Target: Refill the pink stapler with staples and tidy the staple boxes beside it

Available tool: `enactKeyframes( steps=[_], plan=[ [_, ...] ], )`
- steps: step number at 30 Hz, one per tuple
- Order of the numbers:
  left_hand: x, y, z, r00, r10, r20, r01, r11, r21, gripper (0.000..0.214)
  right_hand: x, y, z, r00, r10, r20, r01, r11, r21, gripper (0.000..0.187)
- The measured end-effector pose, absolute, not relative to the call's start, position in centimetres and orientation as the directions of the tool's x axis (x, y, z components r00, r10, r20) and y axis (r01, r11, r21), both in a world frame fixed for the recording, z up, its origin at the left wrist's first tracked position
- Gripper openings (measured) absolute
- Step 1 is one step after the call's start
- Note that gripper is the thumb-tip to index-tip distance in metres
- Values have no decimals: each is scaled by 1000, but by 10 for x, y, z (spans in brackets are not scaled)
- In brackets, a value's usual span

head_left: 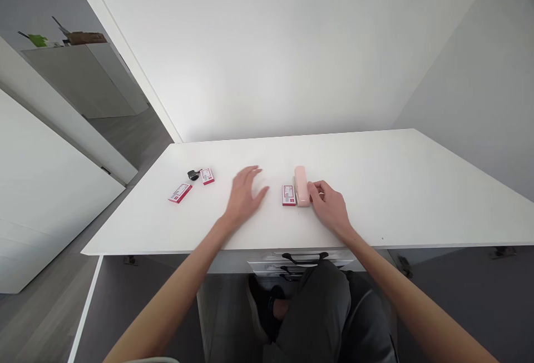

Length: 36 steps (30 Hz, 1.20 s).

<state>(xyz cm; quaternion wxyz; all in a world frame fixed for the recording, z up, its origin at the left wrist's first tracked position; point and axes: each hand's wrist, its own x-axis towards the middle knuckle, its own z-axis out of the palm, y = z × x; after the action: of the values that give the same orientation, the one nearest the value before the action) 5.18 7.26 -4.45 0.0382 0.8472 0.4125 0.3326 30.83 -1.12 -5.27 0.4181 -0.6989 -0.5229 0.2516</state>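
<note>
A pink stapler (302, 186) lies lengthwise on the white tabletop. Close against its left side is a small red-and-white box (288, 195). My right hand (329, 205) rests at the stapler's right edge, thumb and curled fingers drawn together; the fingertips seem to touch the stapler, and a small pale bit shows between them that I cannot identify. To the left of the small box, my left hand (245, 196) is over the table with fingers spread and nothing in it, slightly blurred.
Farther left lie two more red-and-white boxes, one flat box (207, 176) beside a small black object (193, 175) and one angled box (180, 193) nearer the edge. The white table (396, 185) meets a wall behind. Drawers with black handles (304, 258) sit below the front edge.
</note>
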Motion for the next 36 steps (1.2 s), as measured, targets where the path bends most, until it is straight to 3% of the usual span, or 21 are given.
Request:
enactKeyframes(
  steps=[4,7,10,13,18,22,26,31,36],
  plan=[
    [-3,92,-45,222,787,576,898,-395,193,53,309,-11,-56,341,936,85,490,-100,-866,49],
    [-33,92,-47,135,828,544,956,-253,149,56,309,-11,-57,345,934,88,479,-95,-873,49],
    [-40,77,-47,176,844,507,955,-271,119,48,309,-11,-58,344,934,94,480,-89,-873,48],
    [-31,58,-42,310,813,493,905,-411,108,40,310,-12,-60,338,935,105,486,-78,-871,48],
    [-23,43,-35,465,779,422,802,-572,172,40,311,-12,-62,325,937,125,488,-53,-871,45],
    [-28,47,-36,433,832,347,799,-532,279,49,310,-12,-63,326,936,128,490,-52,-870,41],
    [-23,41,-38,395,850,349,814,-500,296,51,309,-13,-62,321,939,120,487,-55,-872,39],
    [-1,26,-43,122,879,461,928,-265,260,87,308,-15,-61,322,940,115,486,-60,-872,38],
    [15,24,-50,37,899,436,944,-174,280,75,309,-17,-59,317,940,123,486,-50,-872,37]
  ],
)
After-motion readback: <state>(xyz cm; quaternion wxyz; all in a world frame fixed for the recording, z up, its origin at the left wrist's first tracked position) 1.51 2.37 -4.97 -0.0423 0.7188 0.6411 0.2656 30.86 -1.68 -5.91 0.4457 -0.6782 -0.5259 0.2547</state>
